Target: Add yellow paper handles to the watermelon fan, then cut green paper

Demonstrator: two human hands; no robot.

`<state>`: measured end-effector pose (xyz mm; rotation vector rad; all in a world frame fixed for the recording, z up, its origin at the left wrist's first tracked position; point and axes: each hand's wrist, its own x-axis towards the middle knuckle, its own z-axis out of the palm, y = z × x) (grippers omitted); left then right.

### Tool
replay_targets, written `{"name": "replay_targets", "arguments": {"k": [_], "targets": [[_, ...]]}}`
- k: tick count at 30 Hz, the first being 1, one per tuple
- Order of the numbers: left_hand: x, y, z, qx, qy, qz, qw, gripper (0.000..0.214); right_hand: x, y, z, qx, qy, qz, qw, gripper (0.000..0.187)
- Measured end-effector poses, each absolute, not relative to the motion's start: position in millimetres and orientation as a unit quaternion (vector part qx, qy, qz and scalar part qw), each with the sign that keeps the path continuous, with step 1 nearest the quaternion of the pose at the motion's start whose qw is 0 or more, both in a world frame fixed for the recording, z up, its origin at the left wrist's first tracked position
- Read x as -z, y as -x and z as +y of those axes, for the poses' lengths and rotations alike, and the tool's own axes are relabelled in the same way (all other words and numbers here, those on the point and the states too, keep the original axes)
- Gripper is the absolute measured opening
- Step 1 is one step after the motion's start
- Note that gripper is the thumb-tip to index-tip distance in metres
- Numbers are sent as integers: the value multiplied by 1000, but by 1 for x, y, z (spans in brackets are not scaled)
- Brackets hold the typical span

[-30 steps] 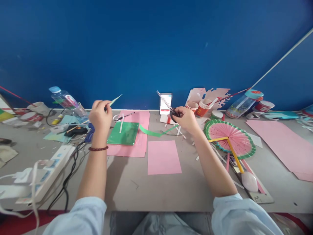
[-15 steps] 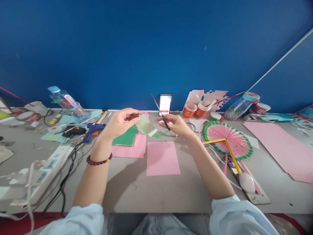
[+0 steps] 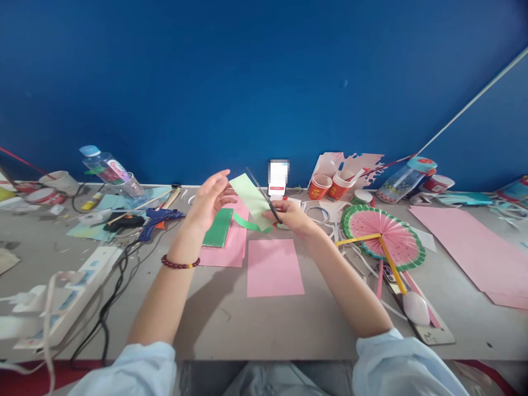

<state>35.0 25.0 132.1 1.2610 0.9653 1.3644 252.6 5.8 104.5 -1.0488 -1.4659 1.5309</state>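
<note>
My right hand (image 3: 293,217) is closed around a pair of scissors (image 3: 272,207). Their long thin blades point up and to the left, and the hand hides most of the handles. Beside the blades a light green sheet of paper (image 3: 249,199) stands tilted above the table, its lower right corner at my right fingers. Under it curls a narrow strip of darker green paper (image 3: 246,223). My left hand (image 3: 212,199) is open at the sheet's left corner, fingers apart; whether a fingertip touches the paper I cannot tell.
A pink square (image 3: 275,268) lies in front of me, with a green packet (image 3: 217,231) on pink paper to its left. A phone (image 3: 278,179) leans at the wall. Rightward are paper cups (image 3: 319,187) and a watermelon fan (image 3: 383,234); leftward, a glue gun (image 3: 159,218) and power strip (image 3: 78,297).
My left hand has let go of the green paper, and its fingers have opened upward. The sheet now shows larger and more upright beside the scissors, which have shifted slightly left and down.
</note>
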Motion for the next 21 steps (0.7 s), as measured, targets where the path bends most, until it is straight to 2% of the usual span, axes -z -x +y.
{"name": "replay_targets", "arguments": {"k": [3, 7, 10, 16, 21], "targets": [[-127, -50, 19, -520, -539, 413, 518, 55, -104, -250, 6, -605, 427, -540, 401, 25], [-123, -66, 11, -490, -560, 425, 515, 34, -102, -246, 5, -610, 424, -527, 413, 27], [-121, -68, 11, -491, -547, 459, 500, 26, -96, -245, 6, -625, 405, -519, 419, 30], [-124, -58, 14, -535, -536, 458, 465, 32, -83, -249, -3, -634, 368, -534, 421, 37], [-127, -56, 14, -553, -550, 457, 429, 37, -75, -258, -25, -646, 327, -595, 349, 43]]}}
